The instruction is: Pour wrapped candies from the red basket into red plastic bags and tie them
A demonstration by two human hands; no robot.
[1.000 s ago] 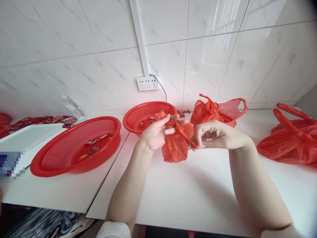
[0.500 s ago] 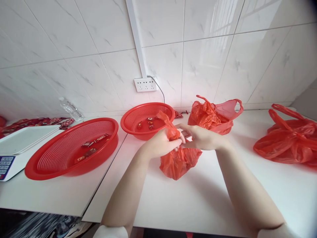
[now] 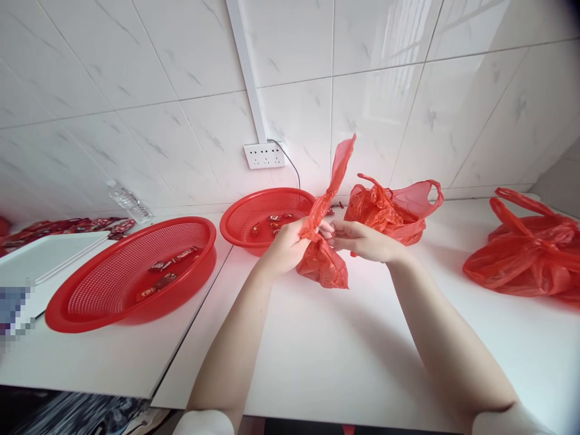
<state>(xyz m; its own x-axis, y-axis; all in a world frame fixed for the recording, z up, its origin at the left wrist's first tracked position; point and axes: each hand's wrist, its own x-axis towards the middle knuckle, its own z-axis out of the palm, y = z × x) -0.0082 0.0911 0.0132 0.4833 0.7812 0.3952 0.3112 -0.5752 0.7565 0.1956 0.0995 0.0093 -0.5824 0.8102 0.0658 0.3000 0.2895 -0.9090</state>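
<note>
A thin red plastic bag (image 3: 322,266) is bunched at its neck, with its lower part hanging full and a long loose end standing up toward the wall. My left hand (image 3: 290,244) is closed around the gathered neck. My right hand (image 3: 360,238) meets it from the right, its fingers pinched together against the bag's neck; the fingertips are partly hidden. Just behind my hands, a round red basket (image 3: 238,232) contains several small wrapped pieces. Another red plastic bag (image 3: 408,226) with loop handles sits behind my right hand.
A larger red basket (image 3: 77,311) with several wrapped packets stands left, beside a white scale tray (image 3: 49,257). A clear plastic bottle (image 3: 131,204) leans by the wall near red packets (image 3: 58,226). A tied red bag (image 3: 521,260) lies far right. A socket strip (image 3: 265,156) is on the tiled wall.
The bag's body has been raised and now looks smaller below my hands. Its loose end has come up long above the neck. My hands have shifted slightly upward.
</note>
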